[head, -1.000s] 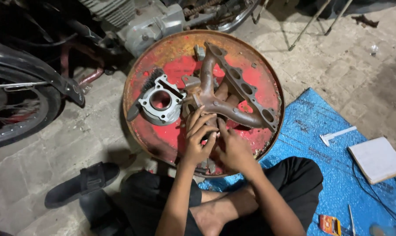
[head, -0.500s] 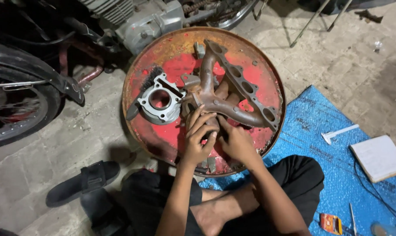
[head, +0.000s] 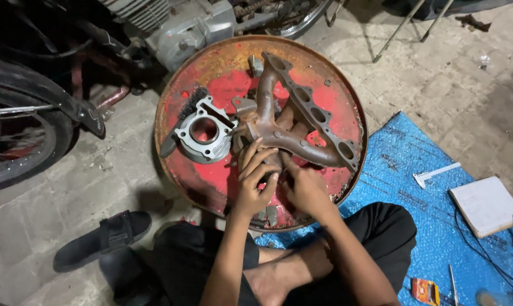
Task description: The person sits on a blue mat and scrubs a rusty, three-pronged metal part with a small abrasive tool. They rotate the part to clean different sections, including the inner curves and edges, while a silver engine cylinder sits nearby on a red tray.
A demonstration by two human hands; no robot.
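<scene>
A rusty cast-iron exhaust manifold lies on a round red, rusted drum lid. My left hand rests on the manifold's near end, fingers curled over it. Beside it, my right hand touches the same end with its fingers bent. What lies under the fingers is hidden. A silver engine cylinder block sits on the lid just left of my hands, with a black wire brush behind it.
A motorcycle engine and wheel stand at the back left. A black sandal lies on the paved floor. On the blue mat at right lie a white notebook, a white caliper and cables.
My hands have shifted only slightly on the manifold's near end; the manifold and cylinder block stay where they were.
</scene>
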